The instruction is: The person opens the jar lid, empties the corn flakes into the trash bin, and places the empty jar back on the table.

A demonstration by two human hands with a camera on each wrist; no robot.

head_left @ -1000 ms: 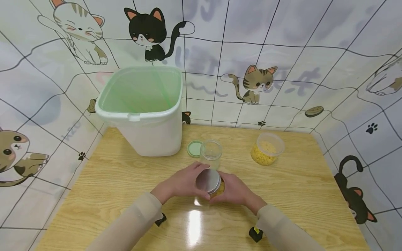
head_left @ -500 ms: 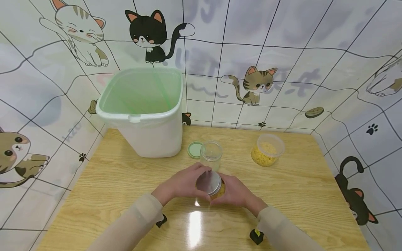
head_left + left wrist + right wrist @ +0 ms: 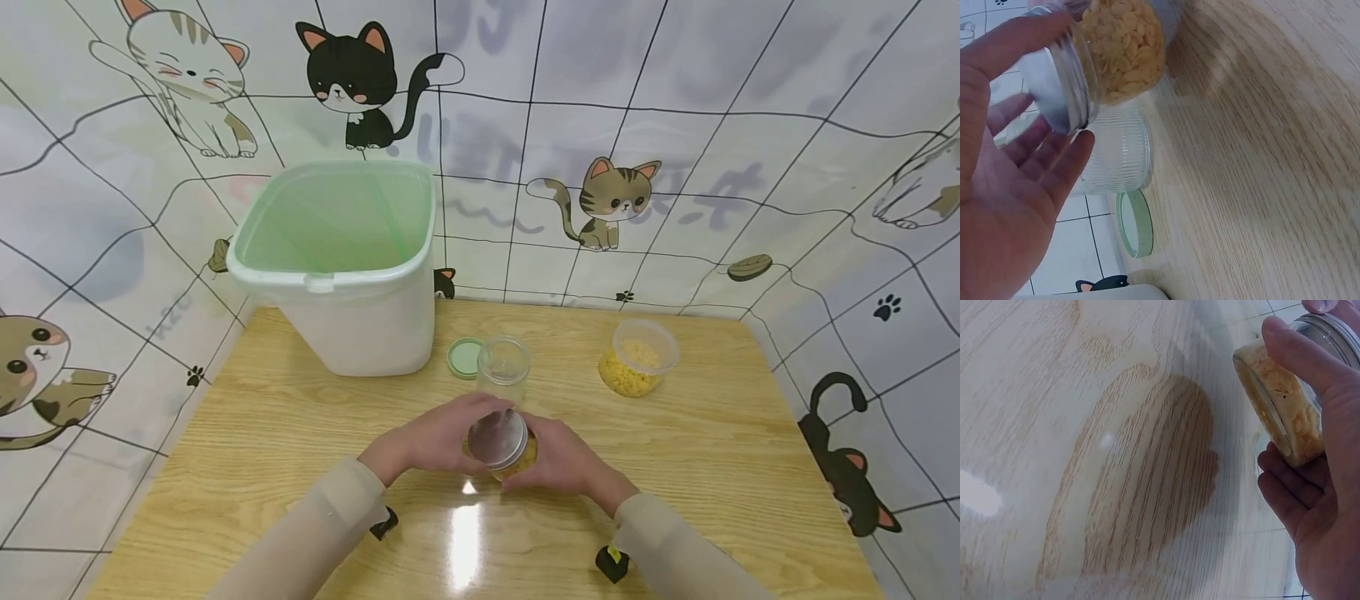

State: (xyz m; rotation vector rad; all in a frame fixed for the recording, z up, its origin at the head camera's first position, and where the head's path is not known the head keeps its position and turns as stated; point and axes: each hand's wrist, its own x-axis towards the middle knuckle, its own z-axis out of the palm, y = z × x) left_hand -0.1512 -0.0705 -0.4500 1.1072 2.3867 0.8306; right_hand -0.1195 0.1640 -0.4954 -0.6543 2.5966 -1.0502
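A clear jar of yellow flakes point(image 3: 1125, 53), capped with a silver screw lid point(image 3: 497, 437), is held between both hands in the middle of the head view. My left hand point(image 3: 442, 433) grips the lid's rim, thumb on one side and fingers on the other. Around the jar's body curls my right hand point(image 3: 558, 454), its thumb along the side in the right wrist view. The jar's base shows there, tilted and apart from the tabletop. Just behind the hands stands a clear ribbed jar point(image 3: 504, 362) without a lid, partly hidden by the left fingers.
A green lid point(image 3: 465, 357) lies beside the ribbed jar. At the back left stands a large white bin point(image 3: 375, 325), open at the top. A clear plastic tub point(image 3: 652, 346) with yellow bits is at the back right. Cat-patterned walls border the wooden table point(image 3: 712, 467).
My left thumb and fingers have shifted slightly round the silver lid, leaving more of the jar's front in sight. The right hand and the jar stay about where they were.
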